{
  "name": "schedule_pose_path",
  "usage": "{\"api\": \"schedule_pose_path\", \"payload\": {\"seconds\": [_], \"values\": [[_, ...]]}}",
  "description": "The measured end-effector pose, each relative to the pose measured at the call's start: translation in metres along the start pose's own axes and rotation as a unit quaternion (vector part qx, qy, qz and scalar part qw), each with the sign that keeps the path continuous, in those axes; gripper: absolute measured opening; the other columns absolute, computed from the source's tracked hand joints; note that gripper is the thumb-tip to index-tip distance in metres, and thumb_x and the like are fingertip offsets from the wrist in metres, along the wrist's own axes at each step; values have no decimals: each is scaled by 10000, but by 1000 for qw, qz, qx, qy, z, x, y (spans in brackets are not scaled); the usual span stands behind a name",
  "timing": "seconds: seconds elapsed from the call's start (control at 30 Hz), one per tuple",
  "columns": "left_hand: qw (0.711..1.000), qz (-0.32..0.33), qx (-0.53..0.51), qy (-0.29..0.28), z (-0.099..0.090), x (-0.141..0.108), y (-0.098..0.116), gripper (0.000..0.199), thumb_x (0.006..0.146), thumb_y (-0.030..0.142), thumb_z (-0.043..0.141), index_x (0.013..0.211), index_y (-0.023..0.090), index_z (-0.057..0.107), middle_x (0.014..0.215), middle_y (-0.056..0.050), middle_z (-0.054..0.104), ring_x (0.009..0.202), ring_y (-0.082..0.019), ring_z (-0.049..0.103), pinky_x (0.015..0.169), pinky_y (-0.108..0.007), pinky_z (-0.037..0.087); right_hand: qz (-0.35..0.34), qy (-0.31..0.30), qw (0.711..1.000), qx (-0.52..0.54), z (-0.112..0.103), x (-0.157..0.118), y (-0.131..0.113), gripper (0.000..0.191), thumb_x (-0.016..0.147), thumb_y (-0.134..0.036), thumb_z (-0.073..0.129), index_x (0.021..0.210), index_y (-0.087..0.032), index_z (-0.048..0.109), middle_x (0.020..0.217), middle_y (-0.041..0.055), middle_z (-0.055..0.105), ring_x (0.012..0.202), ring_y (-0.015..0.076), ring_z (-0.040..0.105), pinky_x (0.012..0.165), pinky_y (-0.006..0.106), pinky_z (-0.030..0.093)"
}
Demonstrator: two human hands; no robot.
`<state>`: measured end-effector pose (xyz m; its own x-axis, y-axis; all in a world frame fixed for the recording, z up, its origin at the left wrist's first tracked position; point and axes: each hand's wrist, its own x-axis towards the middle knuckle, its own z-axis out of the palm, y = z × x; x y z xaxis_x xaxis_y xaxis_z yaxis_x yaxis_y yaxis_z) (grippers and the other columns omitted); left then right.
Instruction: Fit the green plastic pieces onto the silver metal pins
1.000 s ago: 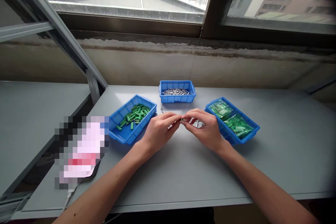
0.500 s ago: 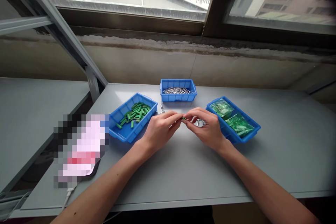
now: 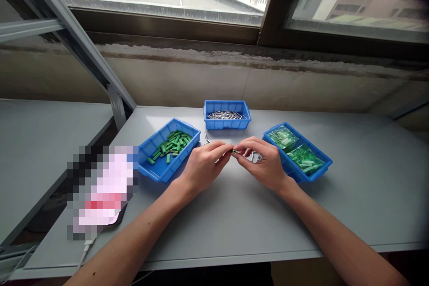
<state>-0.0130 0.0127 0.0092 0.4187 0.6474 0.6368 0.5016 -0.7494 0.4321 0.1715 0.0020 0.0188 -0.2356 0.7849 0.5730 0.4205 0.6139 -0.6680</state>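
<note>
Above the middle of the table, my left hand [image 3: 205, 161] and my right hand [image 3: 264, 163] meet at the fingertips. Both pinch a small green plastic piece [image 3: 234, 151], mostly covered by the fingers. Silver metal parts [image 3: 255, 157] show on the table behind my right fingers, partly hidden. A few more thin metal pieces [image 3: 206, 137] lie just past my left hand. To the left, a blue bin [image 3: 152, 170] holds several loose green pieces [image 3: 176, 143]. On the right, another blue bin [image 3: 320, 175] contains clear bags [image 3: 305, 160] with green pieces inside.
A third blue bin [image 3: 227, 124] with many silver metal pins [image 3: 224, 115] stands at the back. At the left lies a blurred-out phone-like device [image 3: 107, 187] with a white cable [image 3: 86, 250]. A grey metal frame [image 3: 83, 49] rises at the left, before the wall and window.
</note>
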Motion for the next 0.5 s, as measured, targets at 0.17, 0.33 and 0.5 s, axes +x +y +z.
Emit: {"api": "schedule_pose_path", "payload": {"seconds": [0.17,0.33,0.5], "values": [[999,-33,-22,16,-1,1,4,127,900,211,542,992,189,628,885,-29,663,663,-87,598,588,-195,492,22,-25,999,-20,-13,5,4,63,809,-242,651,862,-211,667,810,25,667,683,142,610,599,288,539],[998,-55,-40,16,-1,1,4,112,903,236,550,982,184,611,865,-20,635,640,-76,579,584,-201,484,42,-51,997,-27,-15,6,7,66,830,-253,633,861,-206,667,807,25,664,686,137,616,593,272,531],[997,-67,-48,10,0,2,3,148,892,254,575,1019,190,616,873,-18,633,623,-71,566,593,-211,488,50,-60,996,-35,-14,6,6,88,858,-267,605,878,-204,663,830,30,667,734,149,625,614,275,523]]}}
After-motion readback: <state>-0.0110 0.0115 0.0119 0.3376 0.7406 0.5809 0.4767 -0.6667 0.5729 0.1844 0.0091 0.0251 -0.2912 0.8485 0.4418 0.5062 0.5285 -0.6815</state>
